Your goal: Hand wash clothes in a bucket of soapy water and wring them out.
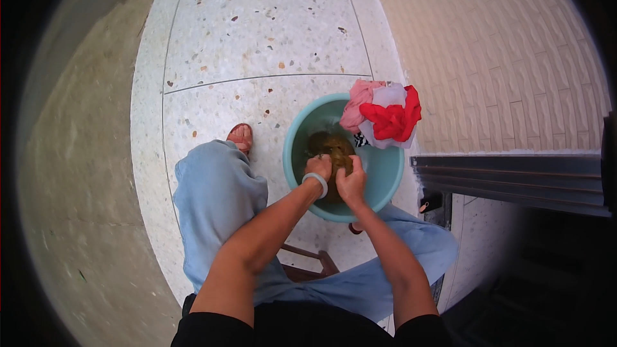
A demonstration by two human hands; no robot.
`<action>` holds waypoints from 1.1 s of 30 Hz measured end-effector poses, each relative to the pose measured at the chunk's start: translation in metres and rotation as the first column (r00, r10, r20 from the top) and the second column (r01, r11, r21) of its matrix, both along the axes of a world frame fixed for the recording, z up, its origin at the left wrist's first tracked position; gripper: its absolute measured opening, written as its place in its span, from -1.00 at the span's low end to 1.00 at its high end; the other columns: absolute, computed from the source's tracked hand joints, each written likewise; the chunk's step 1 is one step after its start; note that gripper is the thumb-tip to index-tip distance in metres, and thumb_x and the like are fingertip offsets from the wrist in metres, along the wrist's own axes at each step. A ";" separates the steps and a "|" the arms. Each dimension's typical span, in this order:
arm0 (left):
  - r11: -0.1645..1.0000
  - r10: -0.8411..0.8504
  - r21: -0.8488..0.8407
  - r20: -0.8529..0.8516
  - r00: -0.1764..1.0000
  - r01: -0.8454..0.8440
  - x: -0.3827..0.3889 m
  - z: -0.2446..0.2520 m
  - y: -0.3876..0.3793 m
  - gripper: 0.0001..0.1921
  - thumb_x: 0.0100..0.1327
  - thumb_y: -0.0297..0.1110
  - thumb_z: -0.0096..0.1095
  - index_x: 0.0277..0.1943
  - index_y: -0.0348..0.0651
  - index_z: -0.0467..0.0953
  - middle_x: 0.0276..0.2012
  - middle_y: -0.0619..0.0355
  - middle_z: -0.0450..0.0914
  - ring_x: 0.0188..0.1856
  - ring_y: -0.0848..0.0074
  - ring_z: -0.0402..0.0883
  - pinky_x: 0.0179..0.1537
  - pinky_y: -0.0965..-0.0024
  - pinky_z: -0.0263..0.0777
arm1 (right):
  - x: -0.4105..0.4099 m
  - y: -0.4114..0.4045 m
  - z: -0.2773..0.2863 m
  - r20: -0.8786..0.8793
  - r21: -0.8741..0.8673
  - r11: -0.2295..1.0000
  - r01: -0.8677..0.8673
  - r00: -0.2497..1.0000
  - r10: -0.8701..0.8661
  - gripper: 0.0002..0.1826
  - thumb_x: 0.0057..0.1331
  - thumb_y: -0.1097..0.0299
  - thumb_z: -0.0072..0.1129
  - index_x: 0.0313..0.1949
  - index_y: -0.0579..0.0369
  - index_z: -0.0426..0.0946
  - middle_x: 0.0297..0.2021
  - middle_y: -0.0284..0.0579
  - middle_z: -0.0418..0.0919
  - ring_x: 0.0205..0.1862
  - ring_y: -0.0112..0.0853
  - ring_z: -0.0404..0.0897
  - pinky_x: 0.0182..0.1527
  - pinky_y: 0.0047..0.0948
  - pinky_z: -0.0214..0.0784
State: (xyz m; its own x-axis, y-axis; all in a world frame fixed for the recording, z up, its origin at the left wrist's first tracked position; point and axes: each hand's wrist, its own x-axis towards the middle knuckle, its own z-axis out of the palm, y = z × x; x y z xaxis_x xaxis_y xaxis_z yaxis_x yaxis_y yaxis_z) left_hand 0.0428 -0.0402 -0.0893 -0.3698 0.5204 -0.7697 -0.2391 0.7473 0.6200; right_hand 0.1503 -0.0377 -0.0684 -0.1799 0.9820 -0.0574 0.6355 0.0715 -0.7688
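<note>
A round teal plastic basin [289,149] stands on the floor between my legs, with some water inside. In it lies a wet olive-brown cloth [343,148], bunched up. My left hand [318,167], with a pale bangle on its wrist, grips the cloth from the left. From the right, my right hand [351,180] pinches a fold of the same cloth. Draped over the basin's far right rim is a heap of fabric: a pink cloth [357,101], a red cloth [393,120] and a whitish cloth [390,92]. A black-and-white patterned piece [360,140] shows below them.
Pale terrazzo paving [270,24] lies under the basin, bordered on the left by rough concrete ground [87,164]. To the right rises a beige tiled wall [482,58] with a dark metal door frame [506,180]. Part of a wooden stool [328,262] shows between my legs.
</note>
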 end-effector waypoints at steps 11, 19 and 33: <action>0.818 -0.295 0.272 -0.558 0.776 0.507 0.000 0.048 0.029 -0.48 0.07 -0.20 0.26 0.09 -0.24 0.47 -0.14 -0.24 0.58 0.01 0.00 0.51 0.16 0.18 0.34 | 0.033 0.028 -0.057 0.463 -0.088 0.977 -0.193 0.861 0.212 -0.33 0.14 0.43 0.11 0.26 -0.09 0.13 0.25 0.16 0.09 0.17 0.25 0.21 0.13 0.21 0.15; 0.483 -0.603 0.381 -0.508 0.615 0.788 -0.059 0.171 0.044 -0.74 0.14 -0.23 0.25 -0.22 -0.22 0.63 -0.26 -0.19 0.56 -0.10 0.06 0.52 -0.01 0.18 0.39 | -0.030 0.012 -0.066 0.412 -0.475 0.715 -0.513 0.587 0.696 0.00 0.14 -0.14 0.16 0.44 -0.24 -0.21 0.37 0.07 -0.03 0.39 0.14 -0.02 0.35 0.06 -0.01; 0.163 -0.676 -0.168 -0.737 -0.014 0.972 -0.088 0.172 0.047 -0.68 0.07 -0.31 0.32 -0.12 -0.24 0.51 -0.16 -0.14 0.54 -0.12 0.05 0.62 -0.08 0.13 0.48 | -0.052 0.044 -0.112 0.437 -0.477 0.751 -0.456 0.619 0.653 -0.30 0.10 0.08 0.22 0.25 -0.11 0.26 0.14 0.08 0.37 0.24 -0.07 0.31 0.23 -0.08 0.20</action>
